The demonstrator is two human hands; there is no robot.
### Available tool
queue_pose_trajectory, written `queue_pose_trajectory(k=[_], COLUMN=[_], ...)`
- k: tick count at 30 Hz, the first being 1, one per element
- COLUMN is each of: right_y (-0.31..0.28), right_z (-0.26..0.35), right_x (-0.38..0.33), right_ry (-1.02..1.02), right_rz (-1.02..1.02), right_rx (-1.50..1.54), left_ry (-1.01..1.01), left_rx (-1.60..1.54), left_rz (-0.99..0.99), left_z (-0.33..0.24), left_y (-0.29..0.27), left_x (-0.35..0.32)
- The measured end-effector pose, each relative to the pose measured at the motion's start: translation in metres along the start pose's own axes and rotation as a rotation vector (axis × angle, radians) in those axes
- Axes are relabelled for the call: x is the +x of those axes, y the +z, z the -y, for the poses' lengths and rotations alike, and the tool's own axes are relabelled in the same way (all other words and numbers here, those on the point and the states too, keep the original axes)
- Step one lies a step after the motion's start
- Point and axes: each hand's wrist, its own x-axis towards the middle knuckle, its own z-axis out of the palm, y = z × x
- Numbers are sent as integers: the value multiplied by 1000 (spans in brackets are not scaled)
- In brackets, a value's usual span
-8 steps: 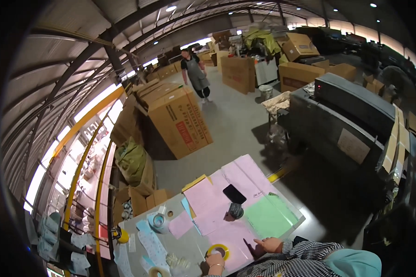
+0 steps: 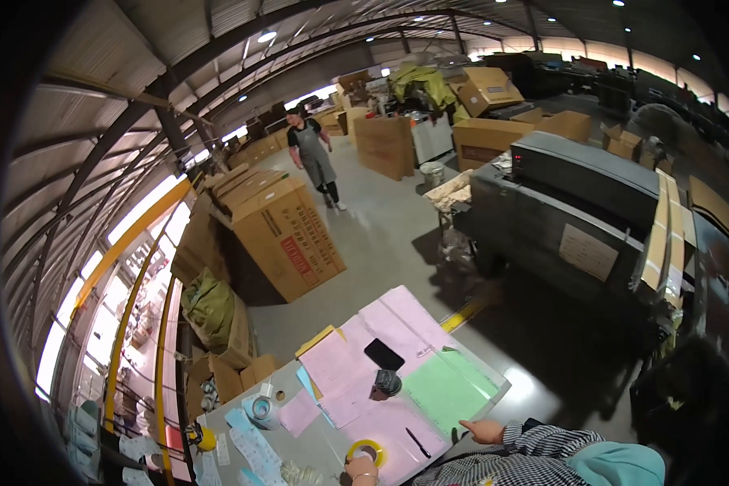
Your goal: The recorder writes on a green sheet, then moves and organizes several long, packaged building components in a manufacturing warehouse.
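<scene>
The clearest change from a moment ago is at the right hand (image 2: 484, 431): it has drawn away to the right of the dark pen (image 2: 417, 442), which now lies by itself on the pink sheet (image 2: 401, 419) with a visible gap between the two. The right grip is loose and looks empty, index finger stretched out toward the lower edge of the green sheet (image 2: 449, 393) (its underside is in shadow, so the thumb is hard to read). The left hand (image 2: 362, 470) stays at the roll of yellow tape (image 2: 381, 454), which lies on the near part of the pink sheet, left of the pen; fingers touch the roll's near side, but I cannot tell whether that grip is closed around it or only resting there. For the work in hand, this seems to leave the pen free on the paper and the right hand unburdened, while the roll remains under the left. Farther up the tabletop (image 2: 301, 441), the black phone (image 2: 384, 354) and the dark round object (image 2: 388, 381) sit on the papers as before, though the whole view has swung a little.
</scene>
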Motion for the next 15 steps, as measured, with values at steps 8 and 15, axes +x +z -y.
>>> queue_pose_trajectory(k=[8,15], right_y=[62,190], right_z=[-145,-258], right_x=[-109,-346], right_ry=[381,954], right_rz=[-171,-387], right_rx=[323,512], left_ry=[288,393], left_rx=[258,37], left_rz=[-209,-980], left_z=[-81,-180], left_y=[-21,9], left_x=[-16,-88])
